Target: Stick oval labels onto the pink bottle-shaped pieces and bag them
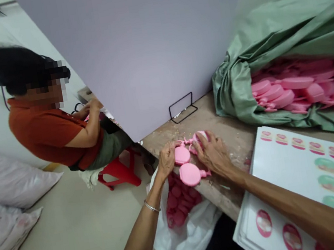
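Observation:
A cluster of pink plastic round pieces (190,174), joined by short stems, lies at the near-left corner of a wooden table (217,121). My left hand (166,159) is closed on the left side of the cluster, gripping one round piece. My right hand (212,151) is closed over the upper right piece, fingers curled round it. Below the table edge hangs a white plastic bag (190,233) holding several loose pink pieces.
A green sack (268,41) at the right spills many pink pieces. A stack of printed sticker sheets (290,164) lies at the near right. A grey partition board (141,40) stands behind on a black wire stand (182,107). Another person in a red shirt (47,131) sits at the left on a red stool.

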`<action>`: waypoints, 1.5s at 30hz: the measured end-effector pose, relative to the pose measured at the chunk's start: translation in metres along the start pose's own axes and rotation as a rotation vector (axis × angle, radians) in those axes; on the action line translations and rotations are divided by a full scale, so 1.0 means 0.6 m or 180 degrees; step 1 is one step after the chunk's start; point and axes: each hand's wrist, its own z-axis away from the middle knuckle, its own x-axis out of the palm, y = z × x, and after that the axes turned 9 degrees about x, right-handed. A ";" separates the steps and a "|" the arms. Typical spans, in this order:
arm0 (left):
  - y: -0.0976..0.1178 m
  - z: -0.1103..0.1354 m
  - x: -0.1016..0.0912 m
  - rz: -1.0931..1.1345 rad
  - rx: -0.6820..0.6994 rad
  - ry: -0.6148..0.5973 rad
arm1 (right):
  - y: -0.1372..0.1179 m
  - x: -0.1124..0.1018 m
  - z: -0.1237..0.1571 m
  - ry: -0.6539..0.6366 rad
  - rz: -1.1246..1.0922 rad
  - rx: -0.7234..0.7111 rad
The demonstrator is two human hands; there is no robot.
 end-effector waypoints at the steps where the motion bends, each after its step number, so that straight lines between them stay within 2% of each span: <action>1: 0.008 0.021 -0.007 0.0000 -0.0004 0.0081 | -0.011 0.000 0.019 -0.0015 -0.0017 -0.0063; 5: 0.023 0.096 -0.031 -0.0064 -0.0038 0.0505 | -0.051 -0.001 0.091 0.0035 -0.0123 -0.0166; 9: 0.011 0.167 -0.047 -0.0139 -0.0171 0.0909 | -0.079 -0.001 0.146 0.0004 -0.0302 -0.0253; 14: -0.018 0.236 -0.057 -0.0234 -0.0485 0.0851 | -0.094 -0.015 0.180 -0.0376 -0.0538 -0.0646; 19: -0.022 0.254 -0.069 -0.0449 -0.0711 0.0769 | -0.096 -0.045 0.176 -0.0893 -0.0657 -0.0976; 23: -0.007 0.237 -0.076 -0.0657 -0.0676 0.0878 | -0.079 -0.078 0.164 -0.0859 -0.0764 -0.0914; 26: 0.015 0.221 -0.074 -0.0648 -0.0536 0.0976 | -0.036 -0.123 0.165 -0.0717 -0.0869 -0.0865; 28: 0.031 0.209 -0.069 -0.0569 -0.0435 0.0994 | 0.011 -0.159 0.171 -0.0609 -0.0896 -0.0848; 31: 0.055 0.182 -0.052 -0.0636 -0.0230 0.0988 | 0.113 -0.208 0.186 -0.0220 -0.0653 -0.0565; 34: 0.076 0.154 -0.017 -0.0560 -0.0001 0.0796 | 0.237 -0.235 0.203 0.0263 -0.0126 -0.0003; 37: 0.099 0.125 0.037 -0.0388 0.0132 0.0562 | 0.348 -0.235 0.199 0.0409 0.0349 0.0524; 39: 0.117 0.106 0.077 -0.0267 0.0144 0.0414 | 0.396 -0.227 0.181 0.0561 0.0602 0.0790; 42: 0.149 0.077 0.134 -0.0049 0.0134 0.0036 | 0.427 -0.211 0.152 0.0594 0.0679 0.0838; 45: 0.176 0.038 0.185 0.0003 0.0142 -0.0358 | 0.428 -0.194 0.139 0.0483 0.0597 0.0675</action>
